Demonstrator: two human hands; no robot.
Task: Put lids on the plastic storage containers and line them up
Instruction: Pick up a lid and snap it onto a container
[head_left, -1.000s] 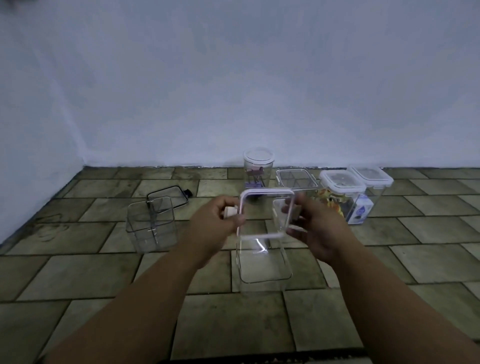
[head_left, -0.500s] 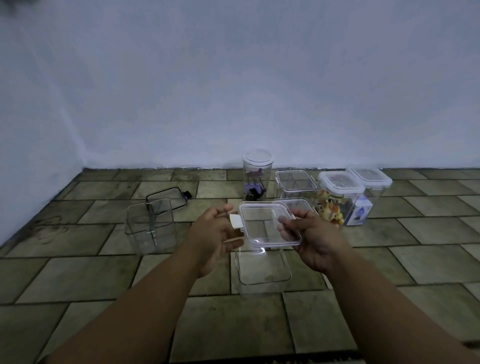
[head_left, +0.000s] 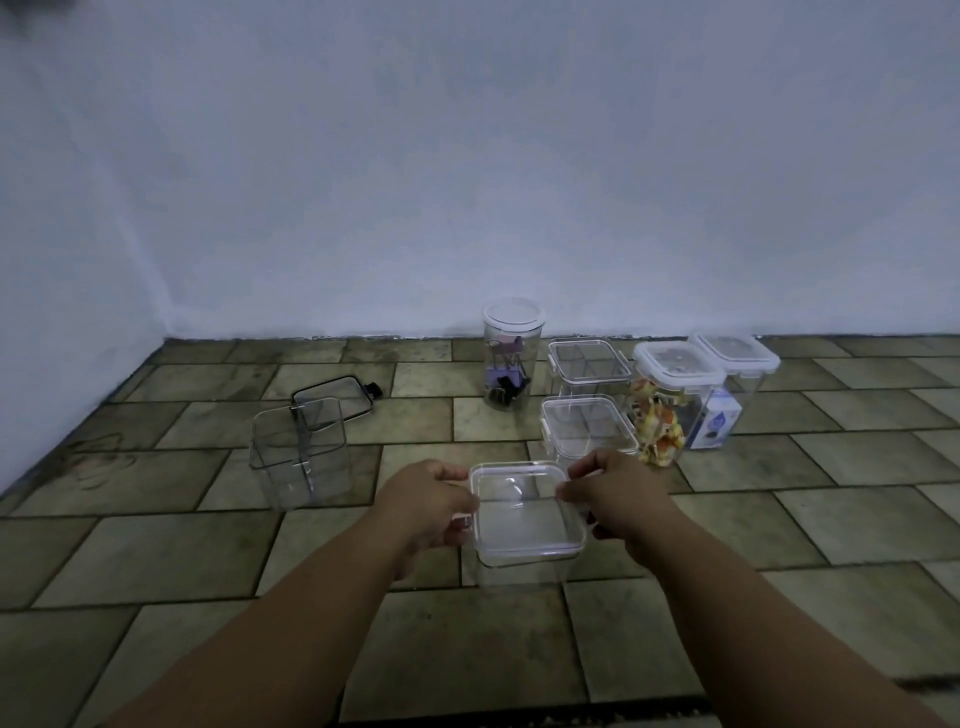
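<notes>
A clear square lid (head_left: 524, 512) lies flat on top of a clear plastic container (head_left: 519, 571) on the tiled floor in front of me. My left hand (head_left: 428, 506) grips the lid's left edge and my right hand (head_left: 618, 493) grips its right edge. Left of them stands a grey-tinted open container (head_left: 301, 460) without a lid, and its dark-rimmed lid (head_left: 332, 402) lies on the floor behind it.
Several lidded containers stand at the back right: a round jar (head_left: 511, 353) with binder clips, two clear square boxes (head_left: 587, 423), a candy-filled one (head_left: 670, 405) and one with a blue-and-white packet (head_left: 732, 384). A white wall (head_left: 467, 156) closes the back and left.
The lid was held upright above the container, then turned flat, and now both hands have lowered it onto the container's top.
</notes>
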